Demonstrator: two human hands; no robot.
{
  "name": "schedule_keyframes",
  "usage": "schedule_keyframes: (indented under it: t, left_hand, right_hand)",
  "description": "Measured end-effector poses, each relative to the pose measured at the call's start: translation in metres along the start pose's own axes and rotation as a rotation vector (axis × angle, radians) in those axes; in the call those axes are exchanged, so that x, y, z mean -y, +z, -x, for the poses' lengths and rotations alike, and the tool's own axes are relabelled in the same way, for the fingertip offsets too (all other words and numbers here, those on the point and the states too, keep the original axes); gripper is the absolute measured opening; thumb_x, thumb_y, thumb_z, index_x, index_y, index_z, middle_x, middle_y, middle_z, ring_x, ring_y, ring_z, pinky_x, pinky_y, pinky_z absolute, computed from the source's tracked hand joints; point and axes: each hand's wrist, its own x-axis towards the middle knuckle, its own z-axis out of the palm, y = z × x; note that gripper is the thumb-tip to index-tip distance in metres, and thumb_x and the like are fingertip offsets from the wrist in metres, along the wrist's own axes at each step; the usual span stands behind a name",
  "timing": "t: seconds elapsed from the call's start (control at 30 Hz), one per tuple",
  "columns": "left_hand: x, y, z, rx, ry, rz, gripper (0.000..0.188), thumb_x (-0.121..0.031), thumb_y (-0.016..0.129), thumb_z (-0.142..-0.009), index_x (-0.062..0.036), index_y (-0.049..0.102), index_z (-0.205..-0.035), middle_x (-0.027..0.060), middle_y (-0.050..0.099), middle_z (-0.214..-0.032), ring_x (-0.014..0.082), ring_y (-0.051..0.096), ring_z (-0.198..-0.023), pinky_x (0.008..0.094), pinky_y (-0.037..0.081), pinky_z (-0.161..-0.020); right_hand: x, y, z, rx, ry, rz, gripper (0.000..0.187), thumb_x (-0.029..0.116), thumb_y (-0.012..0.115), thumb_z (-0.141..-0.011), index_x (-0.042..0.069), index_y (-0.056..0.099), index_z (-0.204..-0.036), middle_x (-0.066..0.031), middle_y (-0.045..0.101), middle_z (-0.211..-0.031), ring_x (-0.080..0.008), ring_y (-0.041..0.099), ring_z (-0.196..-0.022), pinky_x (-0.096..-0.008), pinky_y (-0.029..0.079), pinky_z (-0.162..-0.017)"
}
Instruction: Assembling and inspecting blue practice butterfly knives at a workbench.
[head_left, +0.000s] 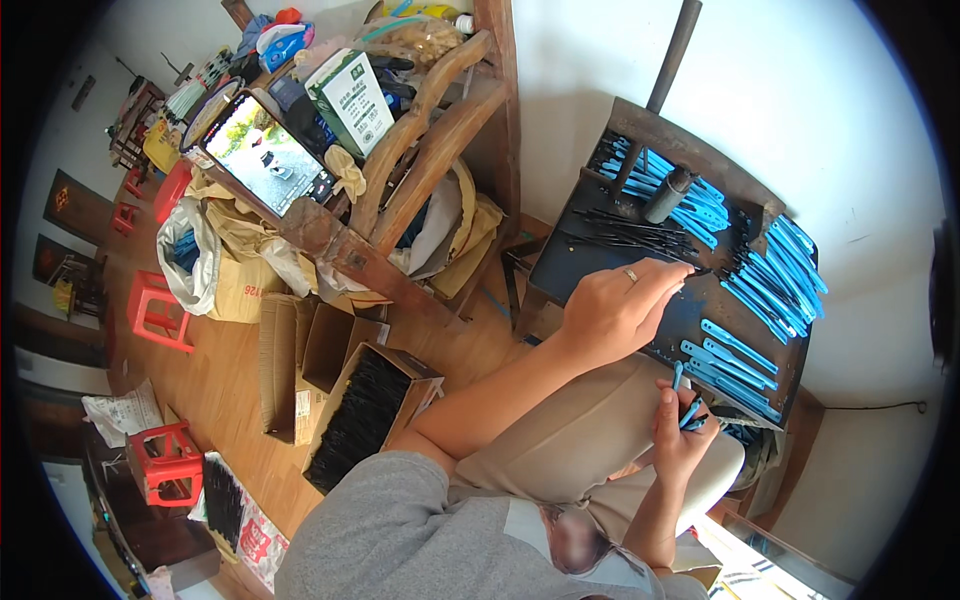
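My left hand, a ring on one finger, reaches over the dark work surface. Its thumb and fingertips are pinched on a small dark piece, seen only in part. Lower down, near my knee, my right hand is closed around slim blue plastic handles with black parts among them. Thin black rods lie loose beyond my left hand. A thick pile of blue handles with black ends lies to its right, and several more blue handles are spread nearer my right hand.
A metal press post and a long lever stand at the back of the surface. More blue handles lie behind the post. On the left are a wooden frame, a lit phone and cardboard boxes, one full of black strands.
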Motion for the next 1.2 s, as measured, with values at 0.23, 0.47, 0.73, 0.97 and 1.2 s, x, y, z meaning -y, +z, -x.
schedule_keyframes:
  t: [0.23,0.47,0.73,0.97,1.2]
  left_hand:
    - [-0.001,0.0,0.0,-0.035,0.028,-0.025,0.019,-0.001,0.064,-0.083,-0.0039,0.063,-0.101,0.0094,0.068,-0.082,0.0242,0.066,-0.064,0.0303,0.051,-0.054]
    - [0.0,0.004,0.003,-0.061,0.042,-0.055,0.017,-0.003,0.064,-0.083,-0.0041,0.063,-0.1,0.0106,0.067,-0.082,0.026,0.066,-0.065,0.0321,0.052,-0.055]
    - [-0.001,0.004,0.002,-0.09,0.074,-0.09,0.015,-0.004,0.064,-0.084,-0.0036,0.063,-0.099,0.0111,0.068,-0.084,0.0279,0.066,-0.067,0.0329,0.053,-0.057]
    - [0.002,0.005,0.003,-0.059,0.066,-0.094,0.017,-0.003,0.064,-0.084,-0.0031,0.062,-0.1,0.011,0.068,-0.084,0.0272,0.066,-0.066,0.0327,0.053,-0.056]
    - [0.0,0.003,0.004,-0.027,0.039,-0.107,0.018,-0.002,0.063,-0.083,-0.0041,0.063,-0.101,0.0096,0.066,-0.08,0.0256,0.065,-0.064,0.0325,0.052,-0.055]
  right_hand:
    - [-0.006,0.001,0.004,-0.028,-0.105,0.078,0.021,0.019,0.066,-0.09,-0.001,0.071,-0.093,0.0062,0.05,-0.058,-0.0015,0.04,-0.052,-0.0189,0.031,-0.048]
    - [-0.008,0.003,0.014,-0.088,-0.208,0.13,0.018,0.018,0.065,-0.091,0.001,0.071,-0.094,0.0079,0.048,-0.057,-0.0006,0.039,-0.051,-0.0191,0.029,-0.046]
    - [0.001,0.008,0.022,-0.147,-0.301,0.204,0.016,0.015,0.066,-0.089,-0.001,0.07,-0.091,0.0026,0.05,-0.058,-0.0038,0.039,-0.054,-0.0218,0.033,-0.049]
    - [-0.004,0.006,0.027,-0.138,-0.344,0.194,0.019,0.015,0.067,-0.088,-0.003,0.07,-0.095,-0.0032,0.061,-0.065,-0.0048,0.048,-0.059,-0.0206,0.04,-0.056]
    - [-0.007,0.014,0.021,-0.144,-0.41,0.222,0.013,0.006,0.07,-0.081,-0.002,0.07,-0.092,-0.0126,0.068,-0.073,-0.0179,0.064,-0.063,-0.0263,0.05,-0.064]
